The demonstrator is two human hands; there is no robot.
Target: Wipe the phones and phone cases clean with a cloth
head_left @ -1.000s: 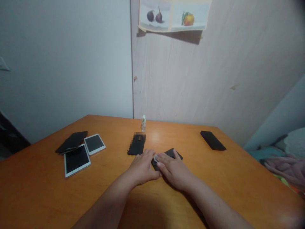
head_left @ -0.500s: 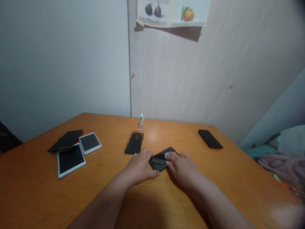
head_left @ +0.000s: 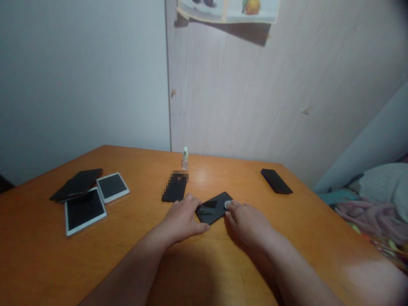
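A black tablet [head_left: 213, 209] with a glossy screen lies at a slant on the table in front of me. My left hand [head_left: 184, 216] steadies its left end, thumb at the near corner and fingers at the far side. Under the fingertips of my right hand [head_left: 247, 219] is a small round white pad [head_left: 227, 205], possibly cotton, pressed on the right end of the screen. Part of the pad is hidden by the fingers. Just beyond my left hand lies a flat black case or cover [head_left: 175, 188], partly blurred out.
A small clear bottle [head_left: 185, 159] stands near the back of the wooden table [head_left: 127, 255]. Two white-framed tablets [head_left: 85, 211] and a black cover [head_left: 78, 183] lie on the left. Another dark flat device [head_left: 276, 181] lies at the right. Crumpled fabric [head_left: 366, 212] is beyond the right edge.
My right hand has slid the white pad rightward to the tablet's right end, uncovering more screen. My left hand keeps its hold. The whole view has shifted slightly.
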